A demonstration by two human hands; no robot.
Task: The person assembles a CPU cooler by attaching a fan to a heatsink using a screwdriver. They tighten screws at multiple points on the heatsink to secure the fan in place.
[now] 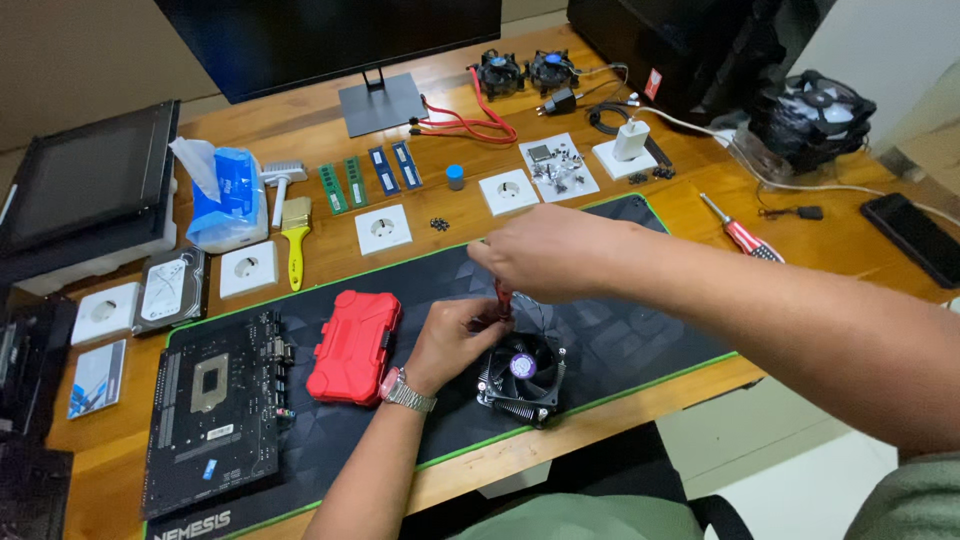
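A black round cooler fan [522, 375] with a purple hub sits on the dark desk mat [620, 330] near the front edge. My left hand [455, 335], with a metal watch on its wrist, rests against the fan's left rim, fingers curled at the tip of a red-handled screwdriver [503, 297]. My right hand [545, 255] grips that screwdriver from above, holding it upright over the fan's edge. Most of the tool is hidden inside my fist.
A red plastic case [353, 347] and a black motherboard [215, 410] lie on the mat to the left. Behind are white wall sockets [383, 229], memory sticks [343, 185], a yellow brush [295, 230], a sheet with screws [558, 167], a monitor stand [380, 103], another screwdriver [742, 237] and a phone [915, 238].
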